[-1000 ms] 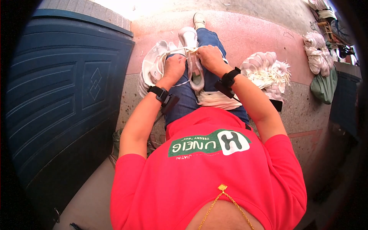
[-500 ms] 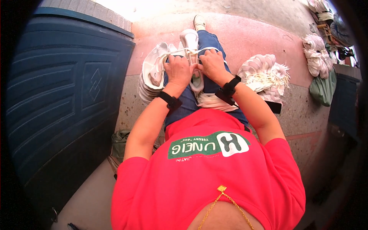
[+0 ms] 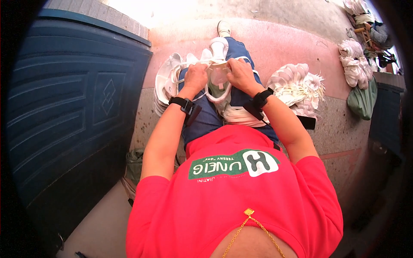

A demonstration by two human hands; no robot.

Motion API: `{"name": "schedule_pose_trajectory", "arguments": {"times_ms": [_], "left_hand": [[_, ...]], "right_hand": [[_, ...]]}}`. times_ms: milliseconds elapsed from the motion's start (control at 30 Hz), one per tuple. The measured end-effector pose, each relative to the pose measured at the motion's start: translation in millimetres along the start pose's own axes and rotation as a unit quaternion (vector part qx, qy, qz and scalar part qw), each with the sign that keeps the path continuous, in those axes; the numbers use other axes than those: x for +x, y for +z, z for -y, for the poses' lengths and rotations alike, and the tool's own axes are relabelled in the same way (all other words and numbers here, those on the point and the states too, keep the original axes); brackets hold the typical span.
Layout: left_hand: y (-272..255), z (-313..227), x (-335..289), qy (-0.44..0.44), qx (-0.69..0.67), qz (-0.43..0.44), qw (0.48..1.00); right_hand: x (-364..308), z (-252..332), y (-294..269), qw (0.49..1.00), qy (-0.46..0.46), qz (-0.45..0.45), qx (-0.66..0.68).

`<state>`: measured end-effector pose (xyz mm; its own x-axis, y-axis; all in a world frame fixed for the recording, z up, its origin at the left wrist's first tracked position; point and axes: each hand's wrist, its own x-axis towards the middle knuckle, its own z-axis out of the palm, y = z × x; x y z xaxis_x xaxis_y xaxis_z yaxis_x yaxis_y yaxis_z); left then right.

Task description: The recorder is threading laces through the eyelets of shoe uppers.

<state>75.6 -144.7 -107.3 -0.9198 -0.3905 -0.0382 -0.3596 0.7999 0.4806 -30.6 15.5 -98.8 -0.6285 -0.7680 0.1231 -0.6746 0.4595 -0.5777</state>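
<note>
A white shoe upper (image 3: 220, 76) with a pale pink inside lies over my thighs, its collar spread toward me. My left hand (image 3: 195, 78) is closed on its left edge. On the opposite edge, my right hand (image 3: 242, 76) pinches with thumb and fingers. A white lace (image 3: 174, 76) loops out beside my left hand, and more white cord runs across near the fingertips. What exactly lies inside each grip is partly hidden. Just beyond the hands, a white rounded shoe piece (image 3: 219, 46) stands up between my legs.
Stacked white uppers (image 3: 162, 86) rest by my left leg. A bundle of white and pinkish uppers (image 3: 297, 84) sits on the right, with a black phone-like slab (image 3: 306, 122) nearby. Farther right are more bundles (image 3: 353, 64) and a green bag (image 3: 362, 101). A blue panelled door (image 3: 77, 103) stands left.
My hands have moved apart, the left one shifting outward. The shoe upper between them has spread wider, showing its pink inside and its rounded collar.
</note>
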Motion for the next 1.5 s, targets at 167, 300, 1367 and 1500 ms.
{"name": "schedule_pose_trajectory", "arguments": {"times_ms": [167, 300, 1367, 1500], "left_hand": [[-11.3, -20.8, 1.7, 0.048, 0.024, -0.003, 0.999], [-19.1, -40.2, 33.0, 0.030, -0.030, -0.044, 0.998], [-3.7, -60.5, 90.8, 0.014, -0.146, 0.247, 0.958], [-14.4, -82.7, 87.5, -0.065, -0.145, 0.286, 0.945]], "right_hand": [[-7.3, -5.7, 5.1, 0.998, -0.021, -0.036, 0.047], [-14.0, -5.4, 5.4, 0.999, -0.023, -0.037, 0.017], [40.4, 44.1, -240.4, 0.794, -0.108, -0.585, 0.122], [23.8, 47.6, -300.5, 0.738, -0.098, -0.662, 0.083]]}}
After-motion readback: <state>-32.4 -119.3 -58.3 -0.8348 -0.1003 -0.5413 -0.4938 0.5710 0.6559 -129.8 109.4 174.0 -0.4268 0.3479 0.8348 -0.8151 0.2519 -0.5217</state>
